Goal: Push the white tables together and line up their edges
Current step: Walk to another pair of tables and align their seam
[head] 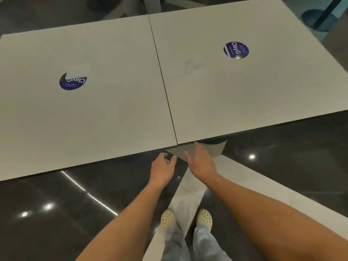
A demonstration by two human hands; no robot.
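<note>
Filling the upper two thirds of the head view: two white tables, the left table (94, 113) from 9 to 12 o'clock, the right table (254, 95) from 12 to 3 o'clock, both square, matte and plain, with thin dark edging. Pressed side by side along one narrow dark seam (163, 85), running from 12 o'clock down toward centre with no floor visible through it. Not flush at the near edges: near edge of the left table sitting lower in the view than that of the right, leaving a small step at the near end of the seam. At the far end, corners nearly level. On the left table, toward 9 o'clock, a round blue sticker (73, 81) reading "ClayG", upside down, its upper part torn away or covered by a pale patch. On the right table, toward 1 o'clock, a whole blue sticker (236, 50) with the same word turned sideways. Just below centre, left hand (162, 166) loosely curled, grasping nothing, hovering just in front of the left table's near corner; contact with the edge impossible to tell. Right hand (201, 161) flat and released, fingers extended, fingertips reaching just beneath the right table's near corner. At 6 o'clock, pale perforated clogs (204, 217) and light trousers on a glossy dark floor (56, 223) with a light strip.
</note>
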